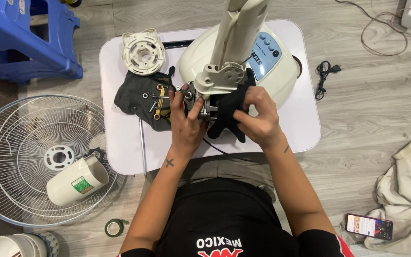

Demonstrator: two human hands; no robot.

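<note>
A cream-white pedestal fan (236,52) lies tipped over on a small white table (120,157), its round base with a blue button panel facing up and the neck jutting toward the person. Where the neck ends, the bare motor assembly (204,102) sits exposed — grey metal, a short shaft, a few small bright fittings — partly wrapped in a black cloth (229,112).

The left hand (185,124) comes up from below with the wrist straight, a small cross mark on the forearm; its fingers are curled around the metal motor part, thumb and forefinger pinching near the shaft. The right hand (258,119) reaches in from the other side, palm down, fingers bent and pressing the black cloth against the motor.

Just left of the hands a dark grey rag (136,97) holds loose screws and a yellowish bracket (159,101). A round white plastic mount (143,51) lies beyond it. On the floor lie a wire fan guard (20,152) with a white motor cover (77,181) on it, a green tape roll (114,227) and a phone (368,226).
</note>
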